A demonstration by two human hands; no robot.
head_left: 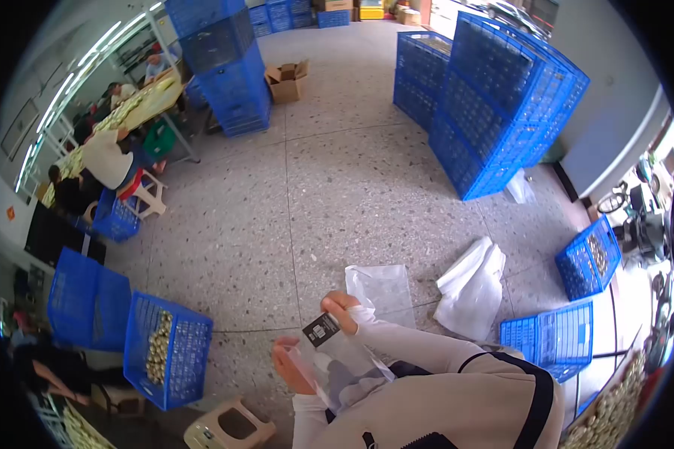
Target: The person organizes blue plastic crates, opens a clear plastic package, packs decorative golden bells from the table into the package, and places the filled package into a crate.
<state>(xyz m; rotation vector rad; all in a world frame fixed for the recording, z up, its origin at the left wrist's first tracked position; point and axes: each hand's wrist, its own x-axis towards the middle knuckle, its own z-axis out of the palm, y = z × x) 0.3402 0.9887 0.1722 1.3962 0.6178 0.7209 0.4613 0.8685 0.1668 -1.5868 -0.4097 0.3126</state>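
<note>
Head view: what do the hands have?

— A clear plastic bag [328, 362], held above the floor [344, 179], in front of the wearer's torso [442, 411]. A black label [321, 330] with white print sits at its far end, between the hands.

— State of the fingers?

— Right hand [341, 308]: fingers curled, grasping the bag beside the label. Left hand [290, 365]: fingers bent, grasping the opposite side. Exact fingertip contact: cannot tell.

— Floor nearby?

— Just beyond the right forearm [404, 335], a clear plastic sheet [382, 284]; whether it is a second bag, cannot tell. Beside it, a crumpled white sack [472, 295]. Toward the floor's right edge, a blue crate [535, 340].

— Left side?

— A loaded crate [191, 359], blue, holding pale rounded pieces [157, 348]. Toward the floor's near edge, a beige stool [203, 429].

— Farther off?

— Right crate stack [494, 97], tall, blue. Left crate stack [232, 93], with an open cardboard box [285, 88] just beside it. Near the floor's left edge, people [108, 159] sit along a long surface [148, 111].
</note>
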